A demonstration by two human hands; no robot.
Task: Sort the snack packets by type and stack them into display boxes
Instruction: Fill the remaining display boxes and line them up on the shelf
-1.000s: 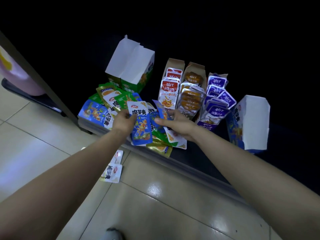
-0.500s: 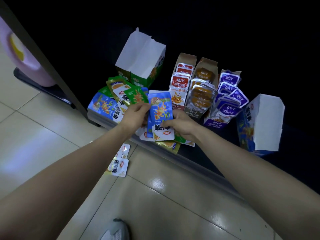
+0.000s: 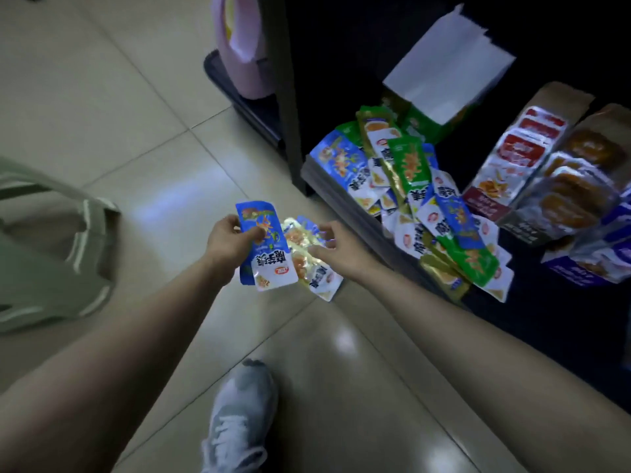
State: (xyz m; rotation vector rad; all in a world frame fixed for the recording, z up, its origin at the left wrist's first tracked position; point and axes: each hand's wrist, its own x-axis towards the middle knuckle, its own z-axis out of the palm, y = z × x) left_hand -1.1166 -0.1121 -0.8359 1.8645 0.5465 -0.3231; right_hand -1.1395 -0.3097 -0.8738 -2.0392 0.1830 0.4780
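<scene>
Snack packet [image 3: 264, 249] in left hand [image 3: 225, 238], two floor packets [image 3: 321, 283] by right hand [image 3: 338, 250]

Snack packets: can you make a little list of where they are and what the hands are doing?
left hand: holds a blue packet
right hand: at shiny packets, grip unclear
loose pile: mixed blue and green, on the shelf
green box: white flap open
red packets: stacked in a brown box
shoe: on the tiled floor
</scene>
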